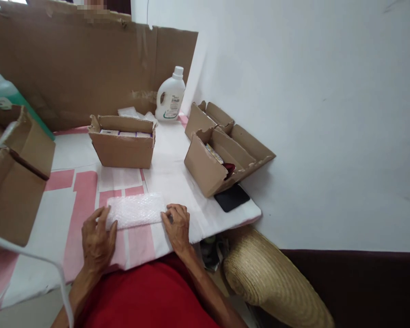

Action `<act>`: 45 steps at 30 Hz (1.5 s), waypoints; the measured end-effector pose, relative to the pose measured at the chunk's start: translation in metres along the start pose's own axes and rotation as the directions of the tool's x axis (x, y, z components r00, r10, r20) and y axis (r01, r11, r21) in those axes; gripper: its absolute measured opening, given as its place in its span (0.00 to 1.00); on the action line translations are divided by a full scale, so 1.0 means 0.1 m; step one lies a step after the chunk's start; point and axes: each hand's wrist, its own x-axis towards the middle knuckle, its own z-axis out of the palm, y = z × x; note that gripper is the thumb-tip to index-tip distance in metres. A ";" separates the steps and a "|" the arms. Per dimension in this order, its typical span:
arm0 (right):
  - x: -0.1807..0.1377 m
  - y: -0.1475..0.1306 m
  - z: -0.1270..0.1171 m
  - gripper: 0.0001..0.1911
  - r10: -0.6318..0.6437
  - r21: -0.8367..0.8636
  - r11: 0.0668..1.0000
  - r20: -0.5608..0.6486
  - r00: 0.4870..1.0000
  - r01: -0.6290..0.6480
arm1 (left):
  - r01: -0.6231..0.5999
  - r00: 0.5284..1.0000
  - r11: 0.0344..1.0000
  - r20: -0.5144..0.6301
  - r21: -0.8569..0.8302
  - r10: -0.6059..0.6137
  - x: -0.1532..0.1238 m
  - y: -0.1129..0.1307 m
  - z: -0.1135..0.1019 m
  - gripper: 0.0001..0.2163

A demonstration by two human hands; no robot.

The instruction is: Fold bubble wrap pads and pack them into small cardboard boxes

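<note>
A sheet of bubble wrap (135, 209) lies flat on the pink-and-white table cover (177, 182) just in front of me. My left hand (97, 239) rests at its left end, fingers stretched onto the edge of the sheet. My right hand (176, 225) sits at its right end with the fingers curled and pinching that edge. Behind the sheet stands an open cardboard box (123, 148) with small white boxes inside.
A second open cardboard box (213, 161) lies at the right, a black phone (231, 197) beside it. A white detergent bottle (171, 96) stands against a cardboard wall (71, 64). Another carton (10, 182) is at the left. A straw hat (276, 282) lies below the table edge.
</note>
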 end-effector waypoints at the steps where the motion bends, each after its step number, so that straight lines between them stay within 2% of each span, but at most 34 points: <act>1: 0.00 0.00 0.00 0.09 -0.004 -0.005 1.000 -0.003 1.000 0.004 | -0.106 0.994 0.994 0.022 0.005 0.106 -0.01 0.00 -0.01 0.17; 2: 0.01 0.00 -0.01 0.09 -0.008 -0.011 1.000 -0.006 1.000 0.008 | -0.196 0.979 0.981 0.056 -0.012 0.196 -0.01 0.00 -0.01 0.14; 4: 0.01 -0.04 -0.02 0.08 -0.030 -0.033 0.999 -0.036 0.999 0.028 | -0.294 0.945 0.953 0.127 -0.073 0.301 -0.04 -0.01 -0.01 0.11; 6: 0.00 -0.13 -0.03 0.04 -0.109 -0.083 0.991 -0.106 0.988 0.100 | -0.293 0.937 0.949 0.163 -0.112 0.309 -0.05 -0.02 0.00 0.09; 8: -0.02 -0.27 0.00 0.06 -0.278 -0.131 0.956 -0.137 0.951 0.261 | -0.260 0.943 0.957 0.180 -0.131 0.281 -0.05 -0.02 0.01 0.10; 10: -0.04 -0.39 0.05 0.06 -0.462 -0.136 0.881 -0.045 0.886 0.453 | -0.243 0.944 0.959 0.191 -0.145 0.268 -0.03 -0.02 0.02 0.09; 11: -0.05 -0.43 0.08 0.05 -0.515 -0.124 0.848 0.031 0.856 0.515 | -0.241 0.942 0.959 0.200 -0.149 0.268 -0.02 -0.03 0.02 0.10; 12: -0.05 -0.44 0.11 0.04 -0.533 -0.119 0.831 0.107 0.839 0.543 | -0.244 0.940 0.958 0.207 -0.152 0.273 0.00 -0.04 0.01 0.11; 14: -0.04 -0.40 0.14 0.03 -0.487 -0.147 0.840 0.222 0.845 0.522 | -0.283 0.919 0.945 0.233 -0.164 0.316 0.02 -0.10 -0.01 0.14; 16: -0.01 -0.32 0.13 0.02 -0.435 -0.170 0.852 0.296 0.851 0.495 | -0.356 0.872 0.913 0.280 -0.199 0.401 0.04 -0.19 -0.04 0.21; 19: 0.08 -0.24 0.08 0.03 -0.434 -0.162 0.839 0.377 0.818 0.520 | -0.446 0.791 0.863 0.346 -0.238 0.504 0.09 -0.34 -0.09 0.35; 21: 0.14 -0.27 0.06 0.04 -0.446 -0.174 0.821 0.401 0.800 0.544 | -0.494 0.774 0.845 0.339 -0.204 0.535 0.14 -0.37 -0.11 0.31; 23: 0.17 -0.34 0.08 0.07 -0.478 -0.175 0.798 0.400 0.782 0.577 | -0.534 0.770 0.835 0.331 -0.133 0.546 0.20 -0.31 -0.12 0.19; 25: 0.14 -0.42 0.12 0.09 -0.529 -0.136 0.774 0.398 0.750 0.618 | -0.544 0.775 0.835 0.333 -0.080 0.537 0.25 -0.17 -0.12 0.12; 27: 0.06 -0.47 0.15 0.06 -0.566 -0.074 0.765 0.398 0.722 0.640 | -0.511 0.790 0.856 0.349 -0.082 0.505 0.26 0.02 -0.14 0.10; 29: -0.04 -0.44 0.13 0.01 -0.557 -0.019 0.794 0.380 0.739 0.608 | -0.450 0.809 0.875 0.336 -0.177 0.483 0.25 0.18 -0.17 0.08; 31: -0.13 -0.37 0.06 0.04 -0.504 0.067 0.856 0.329 0.799 0.513 | -0.353 0.825 0.877 0.333 -0.325 0.456 0.22 0.26 -0.22 0.08; 34: -0.20 -0.24 -0.10 0.06 -0.347 0.299 0.916 0.261 0.901 0.267 | -0.178 0.820 0.870 0.420 -0.461 0.390 0.19 0.19 -0.29 0.29; 35: -0.20 -0.22 -0.15 0.07 -0.275 0.365 0.915 0.261 0.925 0.170 | -0.124 0.807 0.874 0.465 -0.470 0.365 0.19 0.14 -0.30 0.34; 36: -0.19 -0.20 -0.20 0.08 -0.200 0.409 0.909 0.272 0.941 0.075 | -0.075 0.793 0.876 0.504 -0.476 0.342 0.19 0.09 -0.29 0.34; 38: -0.15 -0.20 -0.25 0.08 -0.069 0.439 0.895 0.305 0.950 -0.076 | 0.035 0.782 0.865 0.553 -0.500 0.288 0.20 0.01 -0.23 0.23; 40: -0.09 -0.23 -0.25 0.08 0.016 0.443 0.880 0.335 0.942 -0.172 | 0.176 0.797 0.844 0.576 -0.507 0.180 0.23 0.00 -0.12 0.14; 42: -0.03 -0.26 -0.22 0.09 0.082 0.441 0.865 0.346 0.935 -0.239 | 0.280 0.817 0.825 0.573 -0.490 0.063 0.25 0.04 -0.01 0.15; 45: 0.03 -0.30 -0.14 0.11 0.182 0.408 0.861 0.308 0.934 -0.303 | 0.327 0.832 0.835 0.554 -0.443 -0.032 0.27 0.15 0.10 0.16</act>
